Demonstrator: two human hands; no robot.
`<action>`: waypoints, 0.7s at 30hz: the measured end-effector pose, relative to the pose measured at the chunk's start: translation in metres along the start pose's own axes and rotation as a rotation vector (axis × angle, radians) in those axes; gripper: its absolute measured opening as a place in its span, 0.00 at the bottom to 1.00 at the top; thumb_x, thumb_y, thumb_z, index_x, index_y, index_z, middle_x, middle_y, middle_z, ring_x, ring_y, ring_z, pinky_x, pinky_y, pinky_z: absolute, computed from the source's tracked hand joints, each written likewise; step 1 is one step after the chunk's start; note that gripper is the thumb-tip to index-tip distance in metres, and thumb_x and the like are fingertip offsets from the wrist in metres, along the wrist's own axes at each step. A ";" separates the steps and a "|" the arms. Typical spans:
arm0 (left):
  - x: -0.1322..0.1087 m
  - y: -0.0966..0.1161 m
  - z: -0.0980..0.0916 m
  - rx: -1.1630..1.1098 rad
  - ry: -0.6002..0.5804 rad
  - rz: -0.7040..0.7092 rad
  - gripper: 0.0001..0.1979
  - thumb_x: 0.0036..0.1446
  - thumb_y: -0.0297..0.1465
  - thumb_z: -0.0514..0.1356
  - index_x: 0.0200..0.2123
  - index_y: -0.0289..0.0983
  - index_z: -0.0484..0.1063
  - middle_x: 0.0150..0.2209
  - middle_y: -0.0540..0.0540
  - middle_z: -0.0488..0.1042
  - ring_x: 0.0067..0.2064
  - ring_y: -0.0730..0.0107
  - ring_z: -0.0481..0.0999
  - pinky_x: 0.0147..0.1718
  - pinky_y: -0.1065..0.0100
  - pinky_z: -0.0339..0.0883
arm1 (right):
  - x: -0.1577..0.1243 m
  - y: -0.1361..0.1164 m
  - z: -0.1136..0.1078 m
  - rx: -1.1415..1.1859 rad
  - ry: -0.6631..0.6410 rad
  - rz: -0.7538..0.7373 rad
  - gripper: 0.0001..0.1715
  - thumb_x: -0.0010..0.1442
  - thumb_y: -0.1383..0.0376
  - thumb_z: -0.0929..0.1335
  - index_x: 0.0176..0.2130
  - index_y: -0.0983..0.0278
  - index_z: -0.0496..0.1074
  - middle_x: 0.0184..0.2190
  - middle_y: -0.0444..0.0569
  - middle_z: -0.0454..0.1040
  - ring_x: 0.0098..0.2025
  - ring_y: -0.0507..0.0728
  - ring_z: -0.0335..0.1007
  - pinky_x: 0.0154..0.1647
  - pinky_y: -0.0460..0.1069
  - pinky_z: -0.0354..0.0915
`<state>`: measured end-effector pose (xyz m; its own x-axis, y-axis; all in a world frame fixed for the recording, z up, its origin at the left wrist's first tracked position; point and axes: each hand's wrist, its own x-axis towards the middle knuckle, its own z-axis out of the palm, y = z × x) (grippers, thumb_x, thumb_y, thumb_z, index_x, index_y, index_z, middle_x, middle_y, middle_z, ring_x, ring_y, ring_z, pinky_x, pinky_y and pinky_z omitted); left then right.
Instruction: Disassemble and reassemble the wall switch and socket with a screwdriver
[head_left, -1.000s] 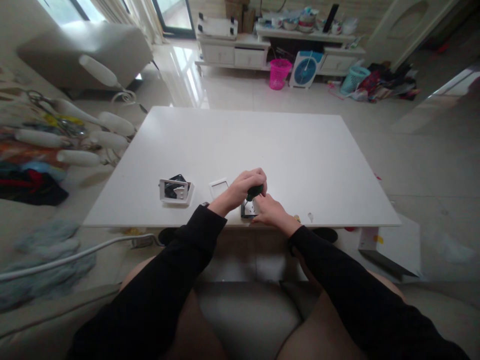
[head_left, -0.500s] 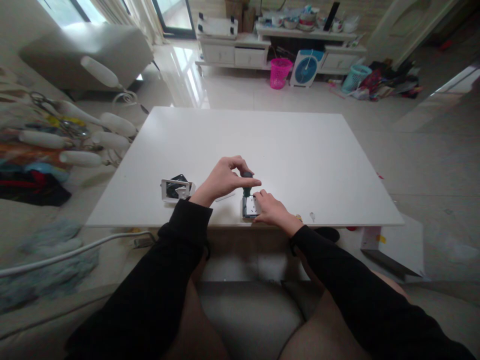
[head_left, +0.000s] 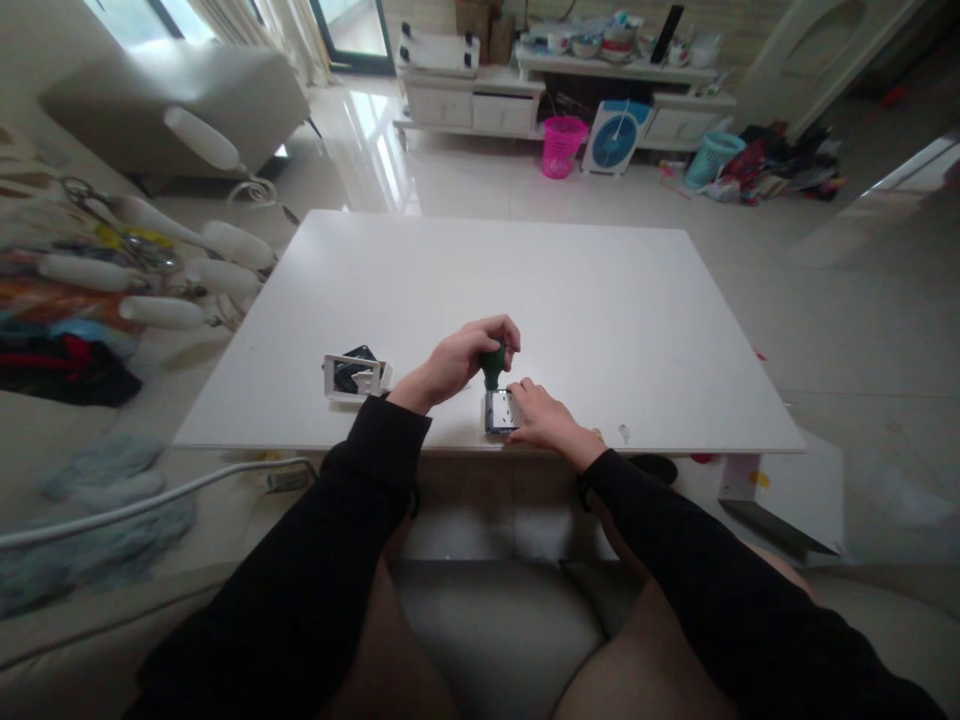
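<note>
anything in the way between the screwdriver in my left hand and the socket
Nothing visible: the left hand has the screwdriver at the socket's far edge. The right hand is on the socket's right side, beside that spot.

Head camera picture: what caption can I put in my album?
Left hand gripping a green-handled screwdriver, right hand holding a power socket, at a white table.

Pink basket beside a blue fan, white cabinet behind, teal basket on tiled floor
</note>
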<state>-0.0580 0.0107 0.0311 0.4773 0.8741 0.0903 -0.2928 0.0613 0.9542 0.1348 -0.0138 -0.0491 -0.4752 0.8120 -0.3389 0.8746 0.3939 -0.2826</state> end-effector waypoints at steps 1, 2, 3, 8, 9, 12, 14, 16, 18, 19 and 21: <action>0.002 -0.003 0.004 -0.024 0.005 0.007 0.07 0.49 0.30 0.59 0.32 0.35 0.74 0.29 0.47 0.73 0.31 0.69 0.71 0.33 0.66 0.65 | 0.001 0.000 0.001 0.002 0.001 -0.001 0.47 0.49 0.57 0.83 0.59 0.62 0.63 0.60 0.59 0.66 0.61 0.69 0.68 0.55 0.58 0.71; 0.003 -0.005 0.007 -0.032 -0.005 0.007 0.06 0.48 0.30 0.59 0.31 0.35 0.73 0.28 0.47 0.72 0.30 0.69 0.70 0.32 0.66 0.63 | 0.001 0.001 0.001 0.003 0.002 -0.001 0.47 0.49 0.57 0.83 0.59 0.62 0.63 0.60 0.58 0.66 0.61 0.68 0.68 0.55 0.58 0.71; 0.004 -0.007 0.010 -0.030 -0.027 0.001 0.06 0.48 0.30 0.59 0.30 0.35 0.72 0.28 0.47 0.71 0.30 0.70 0.69 0.31 0.66 0.62 | 0.002 0.001 0.002 0.004 0.001 -0.001 0.46 0.50 0.57 0.83 0.59 0.61 0.63 0.60 0.58 0.66 0.61 0.68 0.68 0.55 0.58 0.71; 0.003 0.001 0.007 0.059 -0.119 -0.031 0.13 0.54 0.38 0.62 0.32 0.34 0.79 0.33 0.41 0.76 0.37 0.64 0.73 0.36 0.64 0.67 | 0.001 -0.001 0.000 0.000 -0.004 0.016 0.46 0.50 0.58 0.83 0.60 0.61 0.63 0.60 0.58 0.66 0.61 0.69 0.68 0.56 0.59 0.71; 0.002 0.005 0.004 0.102 -0.111 -0.043 0.13 0.55 0.39 0.63 0.35 0.34 0.81 0.36 0.40 0.78 0.40 0.63 0.75 0.38 0.64 0.68 | 0.001 -0.001 -0.001 0.000 -0.001 0.014 0.46 0.50 0.58 0.83 0.60 0.61 0.63 0.60 0.58 0.66 0.61 0.69 0.68 0.57 0.59 0.71; -0.002 0.014 -0.004 0.293 -0.081 -0.058 0.13 0.55 0.38 0.69 0.39 0.35 0.81 0.40 0.40 0.79 0.44 0.63 0.77 0.42 0.64 0.71 | -0.001 -0.003 -0.002 0.000 0.000 0.006 0.45 0.51 0.58 0.83 0.60 0.61 0.63 0.60 0.58 0.66 0.61 0.68 0.68 0.57 0.59 0.71; -0.004 0.015 -0.006 0.400 0.003 -0.024 0.15 0.49 0.37 0.74 0.36 0.35 0.78 0.39 0.42 0.79 0.42 0.65 0.77 0.41 0.64 0.71 | -0.001 -0.003 -0.003 -0.001 -0.003 0.006 0.46 0.51 0.58 0.83 0.60 0.61 0.63 0.61 0.58 0.66 0.61 0.68 0.68 0.57 0.59 0.71; -0.004 0.011 -0.003 0.445 0.126 0.024 0.18 0.46 0.35 0.76 0.32 0.35 0.72 0.37 0.45 0.78 0.40 0.68 0.77 0.40 0.65 0.72 | -0.001 -0.002 -0.002 0.002 -0.001 0.004 0.47 0.50 0.58 0.83 0.60 0.60 0.63 0.61 0.58 0.66 0.61 0.68 0.68 0.57 0.59 0.71; -0.003 0.005 0.002 0.429 0.206 0.051 0.20 0.49 0.35 0.74 0.32 0.37 0.65 0.34 0.48 0.77 0.36 0.71 0.76 0.37 0.66 0.71 | 0.000 -0.001 -0.001 0.005 0.002 0.001 0.48 0.48 0.58 0.84 0.60 0.60 0.63 0.60 0.58 0.66 0.61 0.68 0.68 0.56 0.59 0.71; -0.002 0.002 0.006 0.410 0.221 0.052 0.20 0.52 0.35 0.73 0.34 0.39 0.63 0.32 0.50 0.76 0.34 0.72 0.75 0.36 0.67 0.70 | 0.000 -0.001 -0.001 0.005 0.002 0.000 0.48 0.48 0.58 0.84 0.60 0.60 0.63 0.60 0.58 0.66 0.60 0.68 0.68 0.56 0.59 0.71; 0.000 -0.004 0.012 0.387 0.227 0.042 0.18 0.55 0.35 0.70 0.36 0.40 0.61 0.30 0.54 0.72 0.31 0.74 0.73 0.34 0.68 0.69 | 0.001 0.000 0.001 0.001 0.003 0.000 0.49 0.47 0.57 0.84 0.60 0.61 0.63 0.60 0.58 0.66 0.60 0.68 0.68 0.56 0.59 0.71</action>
<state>-0.0475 0.0047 0.0310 0.2655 0.9580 0.1080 0.0434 -0.1238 0.9914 0.1343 -0.0129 -0.0500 -0.4745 0.8137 -0.3359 0.8747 0.3930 -0.2835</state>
